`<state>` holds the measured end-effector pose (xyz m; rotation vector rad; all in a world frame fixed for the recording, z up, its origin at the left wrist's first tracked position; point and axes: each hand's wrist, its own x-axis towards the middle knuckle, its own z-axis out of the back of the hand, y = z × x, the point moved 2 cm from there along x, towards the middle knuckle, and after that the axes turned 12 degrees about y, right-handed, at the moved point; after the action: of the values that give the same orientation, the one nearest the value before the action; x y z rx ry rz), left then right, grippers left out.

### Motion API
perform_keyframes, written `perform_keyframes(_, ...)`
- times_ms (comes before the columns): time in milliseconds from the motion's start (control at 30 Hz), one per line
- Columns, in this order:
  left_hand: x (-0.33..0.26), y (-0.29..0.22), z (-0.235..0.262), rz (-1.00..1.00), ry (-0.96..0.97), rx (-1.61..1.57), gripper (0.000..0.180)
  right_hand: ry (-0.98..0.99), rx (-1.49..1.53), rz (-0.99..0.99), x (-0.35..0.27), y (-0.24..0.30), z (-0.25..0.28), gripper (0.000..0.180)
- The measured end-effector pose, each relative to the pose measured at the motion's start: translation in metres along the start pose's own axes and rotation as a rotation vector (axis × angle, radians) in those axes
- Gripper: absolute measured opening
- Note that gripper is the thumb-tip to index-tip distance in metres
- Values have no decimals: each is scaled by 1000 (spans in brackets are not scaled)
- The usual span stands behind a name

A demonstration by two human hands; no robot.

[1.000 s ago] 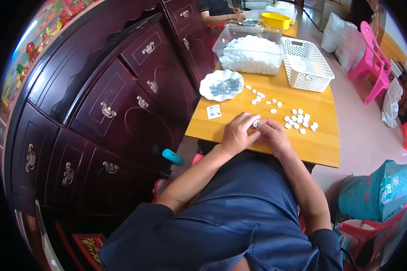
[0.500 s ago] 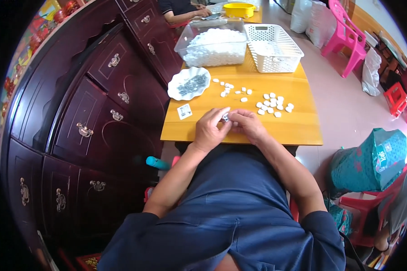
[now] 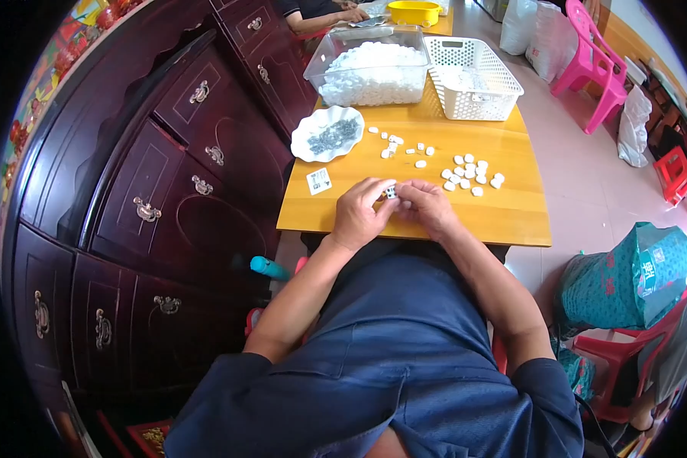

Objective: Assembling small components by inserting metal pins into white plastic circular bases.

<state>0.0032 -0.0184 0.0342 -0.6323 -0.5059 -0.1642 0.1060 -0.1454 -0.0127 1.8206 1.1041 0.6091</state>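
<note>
Above the near part of the wooden table (image 3: 504, 217), a small white piece with dark marks (image 3: 391, 193) is pinched in the fingers of my left hand (image 3: 361, 215). My right hand (image 3: 430, 208) meets it from the right, its fingertips closed together at the piece's edge. Whether those fingers also hold a tiny part is hidden. Beyond my hands lie several loose white pieces (image 3: 420, 163), and a cluster of rounded white pieces (image 3: 469, 171) sits to the right. A scalloped white dish (image 3: 304, 145) with small grey parts (image 3: 336, 136) stands at the left, near a square printed card (image 3: 318, 181).
At the table's far end are a clear bin (image 3: 328, 82) heaped with white pieces and a white perforated basket (image 3: 481, 107). Dark drawers (image 3: 198, 183) line the left. Right of the table stand a teal bag (image 3: 603, 282) and pink chair (image 3: 607, 88). Another person's hand (image 3: 353, 15) shows far off.
The view has shifted slightly, moving the table and its contents in the picture. Between my fingers the small piece now shows more of its dark-marked side. Both hands stay close together.
</note>
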Motion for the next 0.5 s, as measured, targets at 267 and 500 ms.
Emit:
perform_keyframes(267, 1, 2, 1, -28, 2, 35, 24, -20, -50, 29, -2, 4, -6, 13)
perform_keyframes(500, 2, 4, 2, -48, -1, 46, 22, -70, -62, 28, -5, 9, -11, 14)
